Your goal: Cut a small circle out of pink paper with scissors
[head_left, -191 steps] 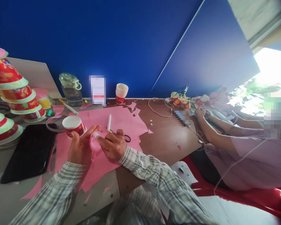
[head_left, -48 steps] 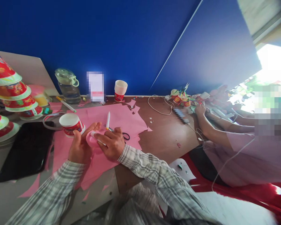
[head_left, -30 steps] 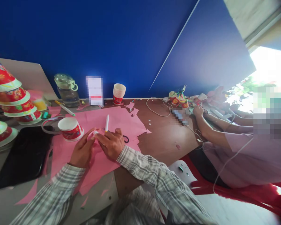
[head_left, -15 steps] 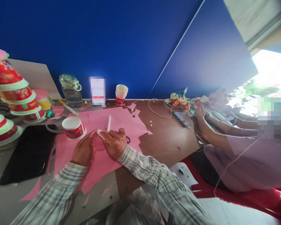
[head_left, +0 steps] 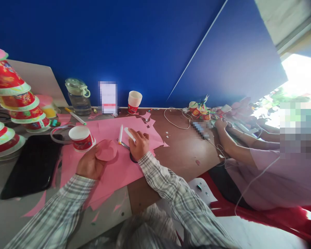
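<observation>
My left hand [head_left: 89, 164] pinches a round pink paper disc [head_left: 106, 150] by its left edge, above large pink paper sheets [head_left: 114, 176]. My right hand [head_left: 140, 144] is closed around a small white tube-like thing [head_left: 130, 134], partly hidden by the fingers. A white marker [head_left: 121, 133] lies just left of the right hand. Scissors [head_left: 124, 144] lie under that hand, their dark handle half covered. A red and white paper cup [head_left: 81, 140] stands on the pink sheets beyond my left hand.
Stacked red paper cups [head_left: 20, 103] rise at the left, beside a black phone [head_left: 31, 166]. A water jug [head_left: 79, 98], a yellow and green marker [head_left: 76, 116] and nested cups [head_left: 134, 103] line the back. At right, a co-worker's arm [head_left: 230, 145] reaches over the table near a cable [head_left: 178, 126].
My hands have moved apart. The right hand went right and up with the white tube-like thing, away from the pink disc, which now shows its face in my left hand.
</observation>
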`<state>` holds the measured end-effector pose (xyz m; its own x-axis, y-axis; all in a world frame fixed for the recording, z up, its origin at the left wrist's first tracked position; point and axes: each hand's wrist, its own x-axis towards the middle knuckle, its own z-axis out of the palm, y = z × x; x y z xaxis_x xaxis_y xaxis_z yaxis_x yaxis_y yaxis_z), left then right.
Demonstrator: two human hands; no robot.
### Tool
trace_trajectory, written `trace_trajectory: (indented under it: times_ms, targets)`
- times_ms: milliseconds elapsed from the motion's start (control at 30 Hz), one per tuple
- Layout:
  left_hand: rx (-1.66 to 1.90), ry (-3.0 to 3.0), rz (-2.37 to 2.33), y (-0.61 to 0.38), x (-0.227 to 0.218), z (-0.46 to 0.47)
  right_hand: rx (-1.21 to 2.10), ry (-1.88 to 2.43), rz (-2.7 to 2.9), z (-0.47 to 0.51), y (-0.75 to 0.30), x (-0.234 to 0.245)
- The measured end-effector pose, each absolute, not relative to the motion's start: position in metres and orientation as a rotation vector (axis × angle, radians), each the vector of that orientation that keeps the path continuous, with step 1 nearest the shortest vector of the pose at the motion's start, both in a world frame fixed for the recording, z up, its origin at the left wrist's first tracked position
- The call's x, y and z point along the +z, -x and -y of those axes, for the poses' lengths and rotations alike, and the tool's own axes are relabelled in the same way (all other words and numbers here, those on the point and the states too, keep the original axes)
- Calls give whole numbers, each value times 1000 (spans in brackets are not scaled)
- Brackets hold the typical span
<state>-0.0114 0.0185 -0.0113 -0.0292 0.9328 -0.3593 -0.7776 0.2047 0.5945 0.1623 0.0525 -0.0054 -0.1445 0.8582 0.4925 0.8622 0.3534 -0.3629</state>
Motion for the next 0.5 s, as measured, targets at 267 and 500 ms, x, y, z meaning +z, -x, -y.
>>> trace_trajectory:
  times_ms: [267, 500]
  targets:
    - [1387, -112, -852, 10, 6, -14, 83, 1679, 1893, -72, -166, -18]
    - [1376, -146, -757, 17, 1, -15, 86, 1660, 1869, -77, -169, -19]
